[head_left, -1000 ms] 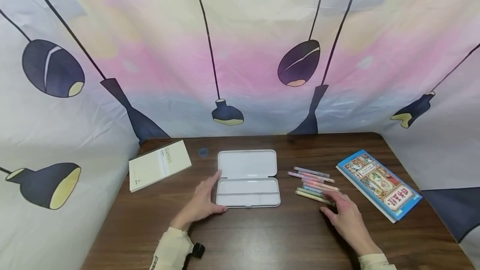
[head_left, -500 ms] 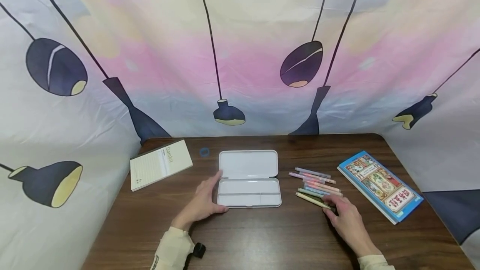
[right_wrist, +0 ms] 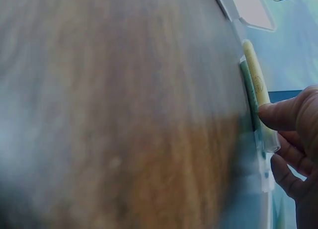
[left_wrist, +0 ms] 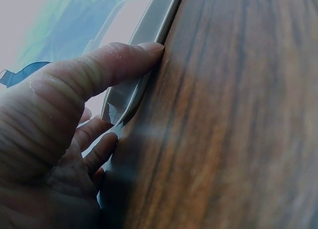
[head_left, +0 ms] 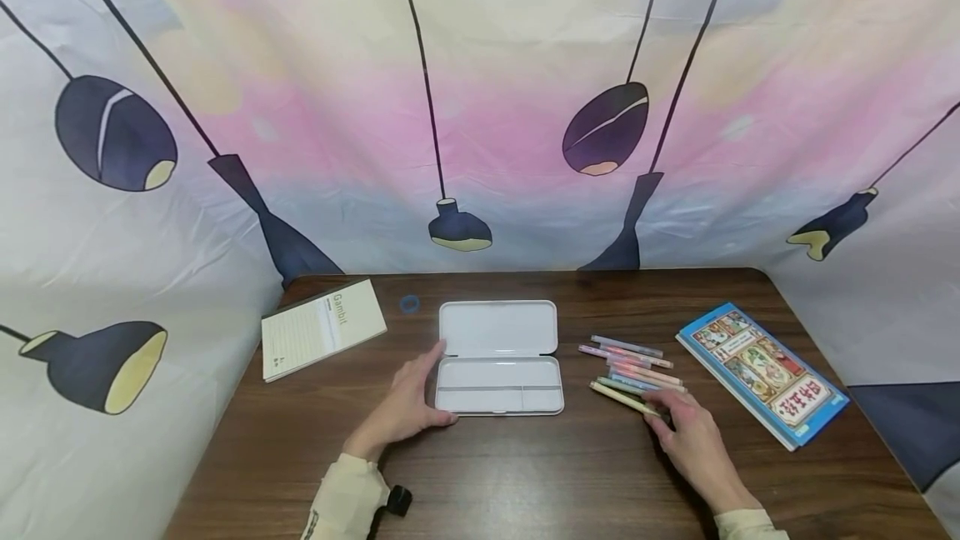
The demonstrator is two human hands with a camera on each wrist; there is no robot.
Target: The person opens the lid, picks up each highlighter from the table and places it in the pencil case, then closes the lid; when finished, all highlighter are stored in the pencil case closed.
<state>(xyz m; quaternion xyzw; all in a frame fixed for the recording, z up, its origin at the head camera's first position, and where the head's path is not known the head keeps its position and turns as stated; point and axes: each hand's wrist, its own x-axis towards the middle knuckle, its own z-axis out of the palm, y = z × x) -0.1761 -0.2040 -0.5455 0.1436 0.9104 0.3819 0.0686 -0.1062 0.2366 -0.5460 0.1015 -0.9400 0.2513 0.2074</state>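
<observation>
An open white pencil case (head_left: 468, 398) lies on the table, its lid folded back and its divided tray bare. My left hand (head_left: 401, 402) holds the case's left end. In the left wrist view the thumb (left_wrist: 131, 60) presses on the front edge, with fingers at the corner. To the right, my right hand (head_left: 693, 432) pinches the near end of a pale yellow marker (head_left: 621, 398). The right wrist view shows this yellow marker (right_wrist: 256, 72) between thumb and fingers, just over a green marker (right_wrist: 248, 92). Several pastel markers (head_left: 637, 361) lie in a loose pile beyond it.
A cream notepad (head_left: 322, 332) lies at the back left, near a small blue ring (head_left: 409, 303). A blue illustrated book (head_left: 765, 373) rests at the right. Behind the brown wooden table (head_left: 510, 482) hangs a printed curtain (head_left: 495, 107).
My right thumb and fingers have closed on the yellow marker, which has drawn slightly away from the green one toward me. The left hand and case have stayed put.
</observation>
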